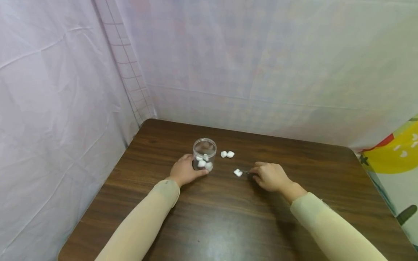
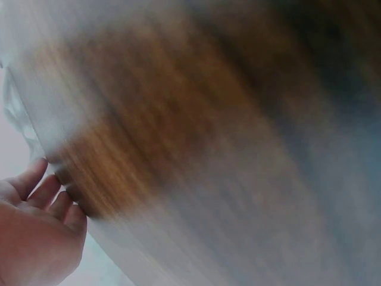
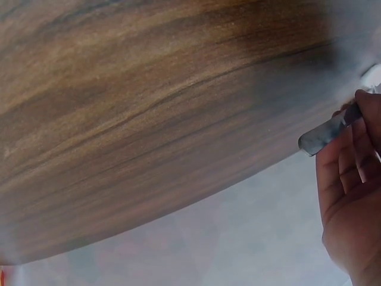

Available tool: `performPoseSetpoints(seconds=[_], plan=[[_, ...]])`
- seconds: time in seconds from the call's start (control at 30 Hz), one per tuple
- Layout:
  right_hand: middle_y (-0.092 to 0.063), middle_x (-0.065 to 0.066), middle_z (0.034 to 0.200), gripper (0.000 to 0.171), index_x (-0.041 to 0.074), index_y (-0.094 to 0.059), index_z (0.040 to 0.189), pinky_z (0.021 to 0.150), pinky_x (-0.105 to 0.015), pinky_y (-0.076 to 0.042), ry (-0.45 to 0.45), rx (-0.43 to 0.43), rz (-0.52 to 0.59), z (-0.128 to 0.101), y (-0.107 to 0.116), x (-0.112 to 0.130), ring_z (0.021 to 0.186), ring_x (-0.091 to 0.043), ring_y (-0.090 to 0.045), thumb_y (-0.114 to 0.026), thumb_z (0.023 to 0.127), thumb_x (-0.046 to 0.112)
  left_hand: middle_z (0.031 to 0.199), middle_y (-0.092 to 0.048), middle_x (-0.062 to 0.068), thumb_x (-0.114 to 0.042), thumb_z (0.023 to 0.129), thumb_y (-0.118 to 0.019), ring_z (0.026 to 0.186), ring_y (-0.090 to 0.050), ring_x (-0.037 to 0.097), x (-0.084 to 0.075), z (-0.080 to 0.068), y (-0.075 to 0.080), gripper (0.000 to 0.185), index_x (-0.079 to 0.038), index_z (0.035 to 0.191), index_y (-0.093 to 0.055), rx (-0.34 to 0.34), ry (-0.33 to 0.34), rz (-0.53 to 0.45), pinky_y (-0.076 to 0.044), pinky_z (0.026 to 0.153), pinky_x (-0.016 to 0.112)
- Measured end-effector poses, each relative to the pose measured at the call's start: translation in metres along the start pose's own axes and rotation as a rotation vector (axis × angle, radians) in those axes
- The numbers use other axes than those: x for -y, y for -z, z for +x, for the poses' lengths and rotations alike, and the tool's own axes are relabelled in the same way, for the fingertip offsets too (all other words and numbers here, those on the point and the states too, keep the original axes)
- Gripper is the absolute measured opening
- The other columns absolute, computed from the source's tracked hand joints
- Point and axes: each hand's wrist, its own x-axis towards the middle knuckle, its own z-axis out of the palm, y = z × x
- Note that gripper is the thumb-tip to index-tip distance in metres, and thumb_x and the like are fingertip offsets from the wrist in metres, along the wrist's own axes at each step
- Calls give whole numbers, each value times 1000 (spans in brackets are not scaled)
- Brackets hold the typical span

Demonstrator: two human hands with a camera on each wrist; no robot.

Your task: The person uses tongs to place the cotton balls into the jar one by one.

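Head view: left hand [image 1: 184, 171] wraps the clear round plastic jar [image 1: 204, 153], steadying it; right hand [image 1: 270, 176] pinches thin metal tweezers [image 1: 245, 172], tips on a white cotton ball [image 1: 238, 173] right of the jar.

One head view from above, two wrist views pressed close to the tabletop.

Your head camera looks forward and down on the table [image 1: 228, 217] from well back, taking in both forearms, the left hand [image 1: 184, 170] and the right hand [image 1: 270, 176] side by side. Your left wrist camera sits right behind the left hand [image 2: 33, 238], so near that the wood blurs. Your right wrist camera rides just as close by the right hand [image 3: 351, 196], facing across the table [image 3: 149, 119]. All three views share that wood surface beside your hands.
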Motion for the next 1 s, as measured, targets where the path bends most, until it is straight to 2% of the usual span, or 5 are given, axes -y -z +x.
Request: performPoseSetpoints(seconds=[0.43, 0.87, 1.0], plan=[[-64, 0, 91, 18, 13, -78, 101, 44, -31, -47, -14, -36, -40, -1, 3, 1, 67, -17, -64, -75, 83, 15, 142, -52, 11, -68, 77, -73, 130, -49, 30, 0, 0, 0, 90, -7, 141, -54, -3, -4, 10, -39, 106, 47], [-60, 2, 87, 18, 15, -78, 100, 42, -31, -43, 13, -81, -60, 2, 22, -1, 62, -14, -58, -73, 83, 17, 142, -52, 10, -68, 78, -72, 129, -49, 29, -2, -1, 1, 90, -7, 141, -54, 3, 2, 17, -40, 106, 47], [-67, -4, 95, 19, 14, -78, 102, 42, -31, -44, 33, -103, -76, 9, 35, 1, 69, -20, -65, -74, 83, 17, 142, -52, 10, -69, 77, -72, 130, -49, 29, -1, 0, 1, 91, -7, 141, -53, 1, 1, 18, -40, 106, 47]])
